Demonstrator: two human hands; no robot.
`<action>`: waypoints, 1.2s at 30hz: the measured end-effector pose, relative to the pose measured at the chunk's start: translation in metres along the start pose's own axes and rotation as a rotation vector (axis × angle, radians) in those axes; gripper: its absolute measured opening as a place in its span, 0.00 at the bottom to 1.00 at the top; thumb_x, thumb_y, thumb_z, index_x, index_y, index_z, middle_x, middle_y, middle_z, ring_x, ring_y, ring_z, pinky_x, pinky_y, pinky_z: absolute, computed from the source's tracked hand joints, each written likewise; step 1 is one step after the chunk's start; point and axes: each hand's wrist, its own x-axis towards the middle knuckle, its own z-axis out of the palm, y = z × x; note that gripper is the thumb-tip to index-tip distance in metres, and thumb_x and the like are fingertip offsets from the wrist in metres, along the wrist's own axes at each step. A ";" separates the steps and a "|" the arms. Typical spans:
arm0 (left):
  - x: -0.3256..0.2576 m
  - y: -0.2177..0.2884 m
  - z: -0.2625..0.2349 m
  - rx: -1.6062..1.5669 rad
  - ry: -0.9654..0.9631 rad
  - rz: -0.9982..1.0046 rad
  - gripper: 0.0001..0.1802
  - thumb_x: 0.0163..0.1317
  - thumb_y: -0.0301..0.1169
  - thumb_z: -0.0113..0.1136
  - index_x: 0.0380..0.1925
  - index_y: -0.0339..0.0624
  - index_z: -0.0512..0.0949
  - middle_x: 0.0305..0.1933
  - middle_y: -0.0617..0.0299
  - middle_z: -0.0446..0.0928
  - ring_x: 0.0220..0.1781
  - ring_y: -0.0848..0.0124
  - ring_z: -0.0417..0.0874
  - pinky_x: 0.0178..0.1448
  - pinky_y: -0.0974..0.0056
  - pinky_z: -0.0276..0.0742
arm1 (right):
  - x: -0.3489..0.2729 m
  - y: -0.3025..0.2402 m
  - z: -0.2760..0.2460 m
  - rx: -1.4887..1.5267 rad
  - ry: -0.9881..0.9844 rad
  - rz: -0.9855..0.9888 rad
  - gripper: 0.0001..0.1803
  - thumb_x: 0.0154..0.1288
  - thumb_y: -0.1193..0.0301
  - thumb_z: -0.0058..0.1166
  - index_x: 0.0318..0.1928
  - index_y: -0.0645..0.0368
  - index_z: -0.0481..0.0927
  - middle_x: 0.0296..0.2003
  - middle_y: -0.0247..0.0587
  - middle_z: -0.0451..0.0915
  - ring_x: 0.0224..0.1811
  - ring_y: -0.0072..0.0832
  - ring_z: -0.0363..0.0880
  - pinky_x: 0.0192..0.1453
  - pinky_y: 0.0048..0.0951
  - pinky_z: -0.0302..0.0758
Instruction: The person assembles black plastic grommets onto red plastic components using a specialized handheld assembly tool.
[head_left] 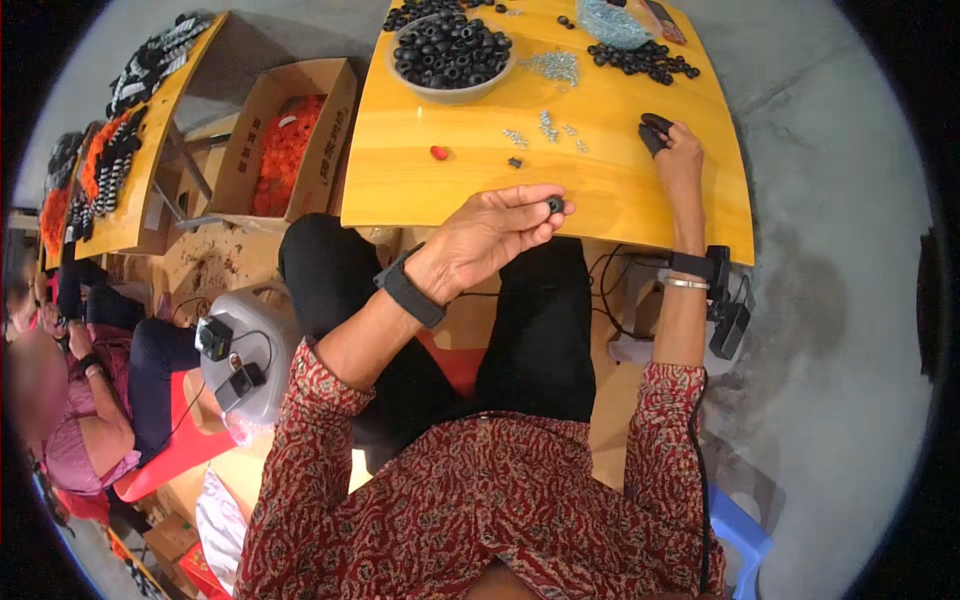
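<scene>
My left hand [490, 235] is raised just off the table's near edge, palm up. Between its thumb and fingers it pinches a round black bead [555, 204] with a hole in it. Over the right part of the yellow table [430, 195], my right hand [677, 152] has black covers on two fingers. Those fingers are curled close together, and whatever they may hold is hidden. Small silvery metal pieces [548, 125] lie in loose groups between the hands. A small black piece [515, 162] and a red bit [439, 153] lie nearer the left hand.
A bowl [455, 97] heaped with black beads stands at the far left, beside more metal pieces [555, 67]. Loose black beads [640, 62] and a clear bag [612, 22] lie far right. Left are a cardboard box [335, 140] of orange material and a seated person [90, 400].
</scene>
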 end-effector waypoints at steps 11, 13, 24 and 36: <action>-0.002 0.002 0.007 0.017 0.030 -0.011 0.15 0.65 0.20 0.47 0.51 0.31 0.73 0.51 0.50 0.75 0.46 0.70 0.78 0.50 0.71 0.78 | 0.002 0.004 -0.005 0.025 -0.042 0.026 0.10 0.55 0.76 0.58 0.38 0.68 0.81 0.33 0.50 0.77 0.33 0.40 0.76 0.37 0.32 0.72; 0.000 0.002 0.006 0.007 0.028 -0.013 0.15 0.65 0.20 0.47 0.51 0.31 0.72 0.51 0.50 0.75 0.45 0.70 0.78 0.50 0.71 0.78 | 0.001 0.000 -0.009 -0.064 -0.047 0.035 0.10 0.55 0.77 0.57 0.39 0.68 0.81 0.34 0.48 0.78 0.33 0.36 0.77 0.37 0.30 0.72; 0.000 0.005 0.007 0.037 0.048 0.026 0.16 0.65 0.20 0.47 0.53 0.30 0.70 0.51 0.49 0.75 0.47 0.69 0.78 0.51 0.72 0.78 | -0.069 -0.096 -0.013 0.809 0.010 0.179 0.13 0.54 0.89 0.55 0.42 0.72 0.78 0.38 0.40 0.81 0.39 0.23 0.78 0.47 0.21 0.75; -0.003 0.001 0.005 0.078 0.051 0.054 0.17 0.64 0.21 0.51 0.53 0.29 0.71 0.42 0.54 0.77 0.42 0.71 0.79 0.50 0.72 0.79 | -0.117 -0.151 -0.008 0.665 -0.082 0.068 0.17 0.52 0.87 0.60 0.44 0.66 0.79 0.37 0.34 0.80 0.39 0.20 0.77 0.46 0.19 0.73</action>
